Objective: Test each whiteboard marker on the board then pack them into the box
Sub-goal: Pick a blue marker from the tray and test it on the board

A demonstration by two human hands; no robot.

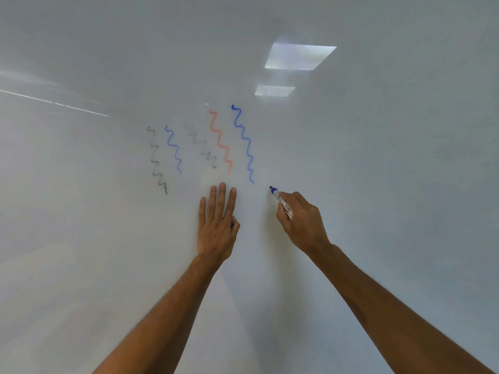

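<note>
Progress: five test squiggles [244,139] showing on whiteboard [378,157]; packing still waiting, box out of view.
Right hand [302,220]: fingers clamping uncapped blue marker [279,199], tip hovering beside the rightmost squiggle.
Left hand [216,228]: fingers lying straight on board, thumb pinching blue cap [232,224].

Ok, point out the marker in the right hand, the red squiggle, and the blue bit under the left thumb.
blue marker [276,195], head view, white barrel just behind the tip.
red squiggle [219,139], head view, middle of the line.
blue bit [232,224], head view, its exposed edge.
</note>
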